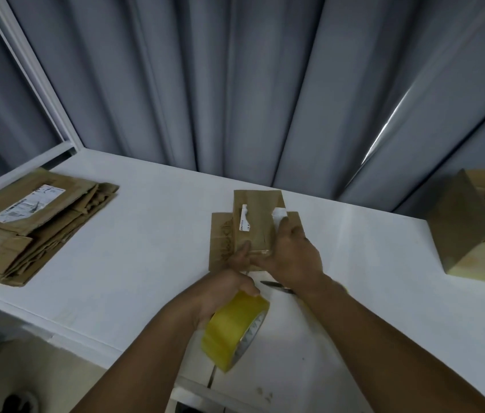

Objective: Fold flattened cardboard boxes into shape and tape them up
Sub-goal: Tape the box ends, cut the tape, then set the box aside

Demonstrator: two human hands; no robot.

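Head view: a small cardboard box (260, 231) sits mid-tabletop (146, 234), directly ahead of the person. The right hand (292, 257) lies with straightened fingers on the box's right side. The left hand (229, 283) grips a yellow tape roll (235, 329), its forefinger reaching the box's near edge. A dark pointed blade (277, 287) lies just beside the right wrist. Flattened boxes (35, 225) are stacked far left; folded boxes (470, 231) stand far right, before a grey curtain (235, 84).
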